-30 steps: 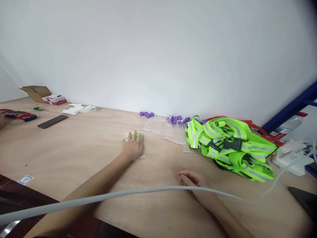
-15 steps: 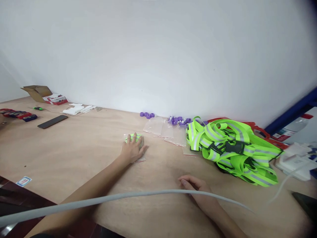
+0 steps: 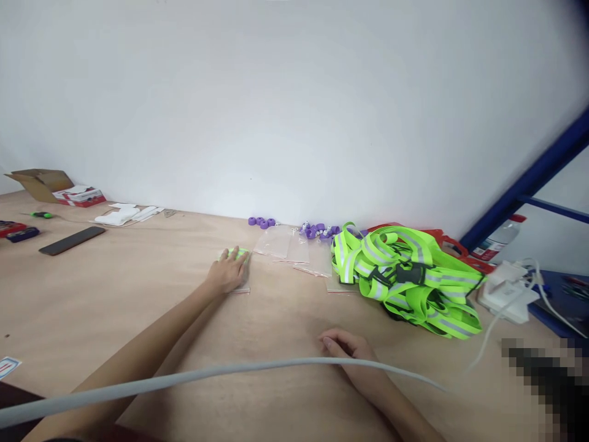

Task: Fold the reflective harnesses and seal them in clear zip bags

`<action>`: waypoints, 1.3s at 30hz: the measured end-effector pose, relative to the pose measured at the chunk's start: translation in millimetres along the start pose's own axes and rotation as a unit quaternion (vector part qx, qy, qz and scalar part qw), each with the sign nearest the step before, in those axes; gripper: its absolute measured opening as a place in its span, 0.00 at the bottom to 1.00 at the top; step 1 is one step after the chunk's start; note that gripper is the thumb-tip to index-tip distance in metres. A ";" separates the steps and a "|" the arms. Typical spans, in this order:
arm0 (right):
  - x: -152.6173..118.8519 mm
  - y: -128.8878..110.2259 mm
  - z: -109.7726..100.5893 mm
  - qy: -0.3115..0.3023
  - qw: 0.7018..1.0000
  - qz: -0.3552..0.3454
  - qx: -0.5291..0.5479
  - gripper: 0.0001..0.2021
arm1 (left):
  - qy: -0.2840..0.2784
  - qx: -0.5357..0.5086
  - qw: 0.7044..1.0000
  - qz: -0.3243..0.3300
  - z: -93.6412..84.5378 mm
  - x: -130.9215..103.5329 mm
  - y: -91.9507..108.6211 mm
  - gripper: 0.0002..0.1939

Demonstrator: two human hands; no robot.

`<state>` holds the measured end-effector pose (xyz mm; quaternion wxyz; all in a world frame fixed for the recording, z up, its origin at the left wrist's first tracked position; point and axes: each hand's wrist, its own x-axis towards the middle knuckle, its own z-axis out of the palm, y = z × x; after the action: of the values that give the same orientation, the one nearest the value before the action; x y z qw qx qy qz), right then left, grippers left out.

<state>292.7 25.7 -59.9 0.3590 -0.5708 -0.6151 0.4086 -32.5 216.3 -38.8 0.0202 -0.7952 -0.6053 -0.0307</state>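
Observation:
My left hand (image 3: 227, 272) lies palm down with its fingers spread, pressing on a small clear bag (image 3: 245, 287) with a folded neon-green strap (image 3: 242, 251) inside. The hand covers most of the bag. On the table at lower right, my right hand (image 3: 347, 350) rests loosely curled, thumb and forefinger slightly apart, holding nothing that I can see. A heap of neon-green reflective straps (image 3: 381, 252) with black buckles (image 3: 411, 274) is beyond it to the right. Several clear zip bags (image 3: 273, 241) lie flat between the left hand and the heap.
Purple round pieces (image 3: 317, 230) sit along the wall. A grey cable (image 3: 221, 370) crosses the near view, in front of both forearms. White adapters (image 3: 508, 291) stand at right, near a bottle (image 3: 501, 238). At left are a dark flat bar (image 3: 72, 240), white pieces (image 3: 120, 214) and a cardboard box (image 3: 39, 184).
The view has turned slightly to the right, so things appear further left. My left hand stays on the bag, its thumb now closer to the fingers. My right hand has barely moved.

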 end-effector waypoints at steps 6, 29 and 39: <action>0.4 -6.9 0.7 0.004 1.000 0.003 -0.023 0.18 | 0.001 0.000 1.000 0.012 2.6 32.8 -22.0 0.29; -0.8 -14.1 -2.5 -0.017 1.000 0.008 -0.020 0.15 | 0.039 0.027 0.990 0.134 3.9 106.9 -58.3 0.28; 3.5 -15.2 4.0 0.003 0.999 0.054 0.002 0.17 | 0.071 0.001 0.956 0.285 -0.3 92.4 -8.8 0.29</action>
<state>282.6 28.6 -47.7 0.3395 -0.6037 -0.5812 0.4273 -16.5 307.4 -31.8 0.0724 -0.9302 -0.3509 -0.0796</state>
